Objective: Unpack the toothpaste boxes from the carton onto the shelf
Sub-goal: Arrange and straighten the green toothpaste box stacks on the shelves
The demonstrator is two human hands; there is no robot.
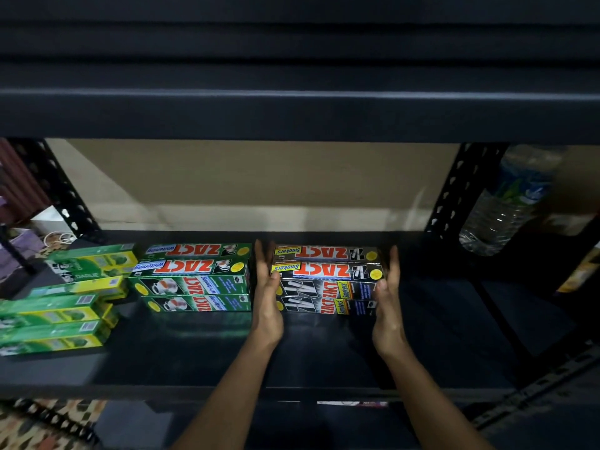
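Toothpaste boxes (328, 280), the black Smokers ones, are stacked on the shelf (194, 358). The left hand (267, 297) and right hand (388, 300) press flat, straight-fingered, against each end. Green Whitening boxes (194, 277) sit just left, and a water bottle (509, 203) is off right.

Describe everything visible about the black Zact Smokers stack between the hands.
The black Zact Smokers stack looks like four long cardboard cartons, two layers of two, lying flat, long sides toward the camera. Black and silvery faces carry red Zact lettering and yellow Smokers labels; the top print reads upside down. It sits on the dark shelf, just right of the green Zact Whitening stack. The left hand and right hand press its ends with straight fingers.
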